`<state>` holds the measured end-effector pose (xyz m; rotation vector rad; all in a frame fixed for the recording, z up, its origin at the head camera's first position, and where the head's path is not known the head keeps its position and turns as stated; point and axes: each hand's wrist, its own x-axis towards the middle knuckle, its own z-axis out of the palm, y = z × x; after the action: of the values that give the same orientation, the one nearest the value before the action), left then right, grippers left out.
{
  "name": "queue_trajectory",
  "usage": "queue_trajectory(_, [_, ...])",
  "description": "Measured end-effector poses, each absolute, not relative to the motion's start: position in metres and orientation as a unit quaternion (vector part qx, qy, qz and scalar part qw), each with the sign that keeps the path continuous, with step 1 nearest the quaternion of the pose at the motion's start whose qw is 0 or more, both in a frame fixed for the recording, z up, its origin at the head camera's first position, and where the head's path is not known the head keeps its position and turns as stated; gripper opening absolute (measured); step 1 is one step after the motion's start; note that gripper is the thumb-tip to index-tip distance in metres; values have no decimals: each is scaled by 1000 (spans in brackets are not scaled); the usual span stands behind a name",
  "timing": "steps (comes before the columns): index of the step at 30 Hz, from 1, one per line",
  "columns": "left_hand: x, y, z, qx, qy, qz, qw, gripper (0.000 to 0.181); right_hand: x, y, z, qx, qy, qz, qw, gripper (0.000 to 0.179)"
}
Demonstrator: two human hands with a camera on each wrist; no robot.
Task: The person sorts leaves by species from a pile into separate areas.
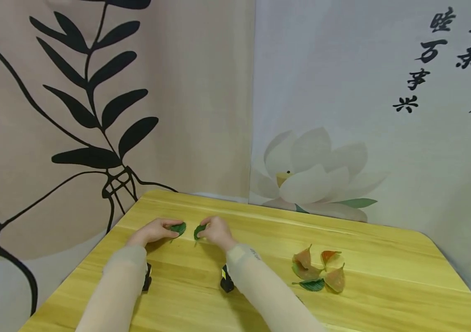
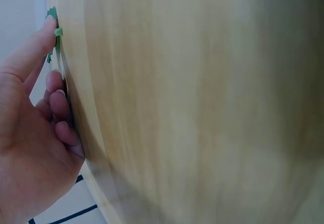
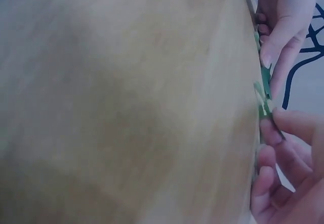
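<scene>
My left hand [image 1: 155,232] pinches a green leaf [image 1: 180,228] between thumb and forefinger, low over the left part of the table. Just to its right, my right hand [image 1: 218,233] holds another green leaf [image 1: 197,231] by its edge in the same way. A small gap separates the two leaves in the head view. In the right wrist view, the right-hand leaf [image 3: 262,107] has a pale stem, and the left hand [image 3: 289,19] shows above it. The left wrist view shows the left-hand leaf [image 2: 52,12] nearly edge-on, partly behind the fingers.
To the right on the wooden table [image 1: 384,286] lies a cluster of leaves: brownish-orange ones [image 1: 336,279], a red-orange one [image 1: 329,256] and a dark green one [image 1: 312,285]. Printed cloth [image 1: 202,92] hangs behind the table's far edge. A black device sits at each wrist.
</scene>
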<state>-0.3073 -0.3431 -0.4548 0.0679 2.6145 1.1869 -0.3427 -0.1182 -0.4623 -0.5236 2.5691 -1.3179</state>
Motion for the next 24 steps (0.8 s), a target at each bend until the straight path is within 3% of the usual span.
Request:
queue_trajectory(7, [-307,-342,-454,36,897,421,134,55,-341,-120,-460,-200,898,-382,92,24])
queue_trajectory(24, [-309,-345,-457,38,898,418,135,56,-337,-126,-457,-223,929,-285,75,33])
